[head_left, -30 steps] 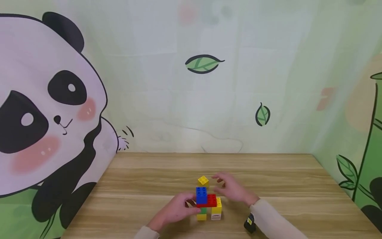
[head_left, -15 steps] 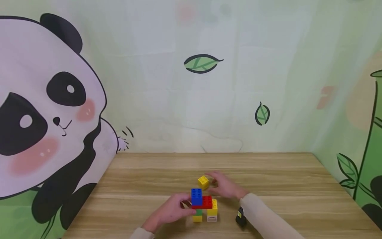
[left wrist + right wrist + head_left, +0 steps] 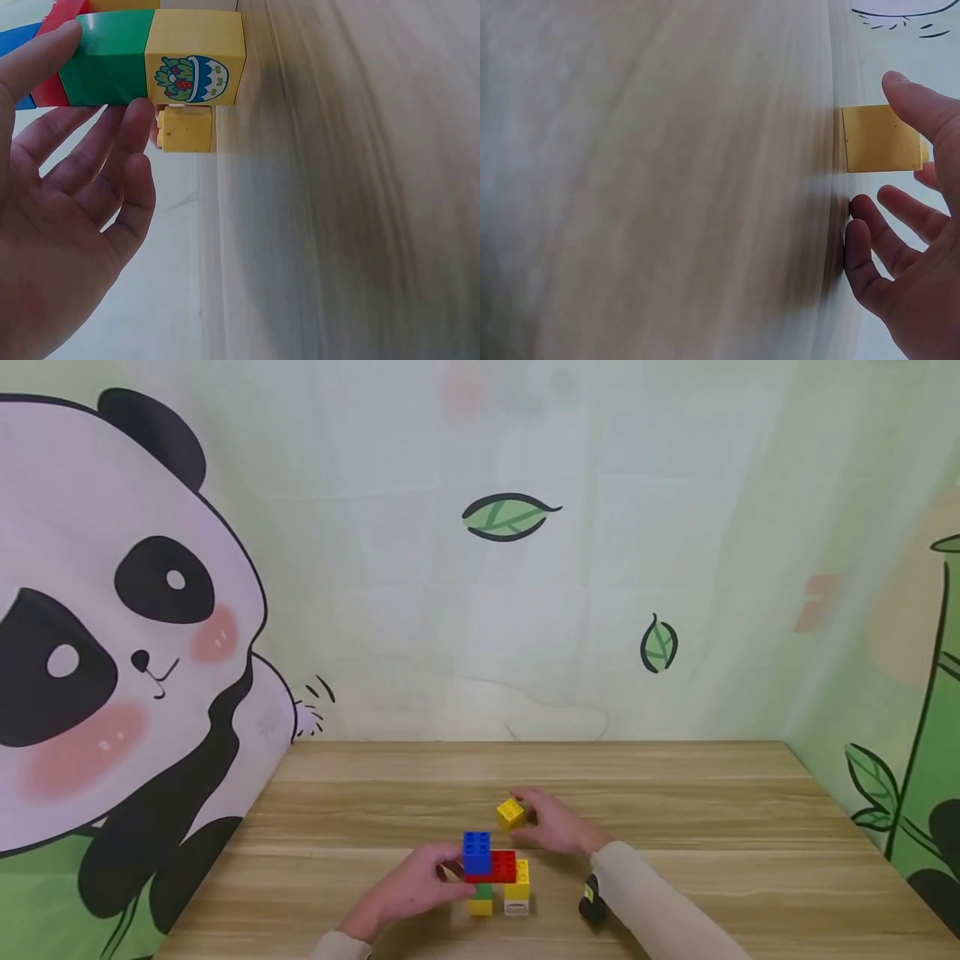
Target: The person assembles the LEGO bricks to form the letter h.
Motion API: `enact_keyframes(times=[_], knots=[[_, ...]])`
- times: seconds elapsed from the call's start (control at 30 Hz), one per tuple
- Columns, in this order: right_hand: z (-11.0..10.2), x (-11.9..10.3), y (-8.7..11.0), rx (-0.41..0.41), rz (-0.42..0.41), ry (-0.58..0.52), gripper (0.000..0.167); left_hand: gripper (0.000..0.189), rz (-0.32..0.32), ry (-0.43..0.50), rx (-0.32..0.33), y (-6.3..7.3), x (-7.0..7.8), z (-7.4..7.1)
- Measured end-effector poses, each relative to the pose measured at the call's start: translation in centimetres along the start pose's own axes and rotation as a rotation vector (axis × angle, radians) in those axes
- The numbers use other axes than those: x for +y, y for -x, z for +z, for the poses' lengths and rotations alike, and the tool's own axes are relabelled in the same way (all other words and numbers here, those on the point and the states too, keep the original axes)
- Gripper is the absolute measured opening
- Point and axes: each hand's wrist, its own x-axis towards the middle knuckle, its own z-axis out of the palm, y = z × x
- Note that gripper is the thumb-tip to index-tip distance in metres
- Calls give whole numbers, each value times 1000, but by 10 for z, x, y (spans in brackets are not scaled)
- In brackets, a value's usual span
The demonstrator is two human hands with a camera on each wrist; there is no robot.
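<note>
A small toy-brick structure stands on the table, with a blue brick [image 3: 476, 852] on top of a red brick [image 3: 503, 866] that bridges two legs. One leg is a green brick [image 3: 109, 56] over a yellow brick printed with a plant [image 3: 196, 56]; the other is yellow [image 3: 517, 881] over white [image 3: 516, 907]. My left hand [image 3: 412, 881] holds the green leg, thumb on its near face and fingers behind. Farther back, my right hand [image 3: 553, 828] pinches a loose yellow brick [image 3: 510, 814] between thumb and index finger; its other fingers are spread in the right wrist view.
The wooden table [image 3: 360, 810] reaches back to a pale cloth backdrop [image 3: 375, 610] printed with leaves and a panda. Close to the right sleeve [image 3: 645, 889] is a small black object [image 3: 592, 906] with a yellow patch.
My left hand and the brick structure have shifted left. My right hand has moved left onto the loose yellow brick and taken hold of it. The black object moved left alongside the right sleeve.
</note>
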Motion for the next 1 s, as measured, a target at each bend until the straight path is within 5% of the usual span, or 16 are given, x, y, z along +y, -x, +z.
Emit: enact_keyframes(times=[0.3, 0.53, 1.0], knots=[[3, 0, -4, 5, 36, -40, 55, 21, -15, -7, 3, 3, -5, -4], [5, 3, -7, 37, 18, -77, 30, 20, -11, -2, 6, 3, -6, -4], [-12, 10, 22, 95, 35, -90, 35, 22, -11, -3, 26, 2, -4, 0]])
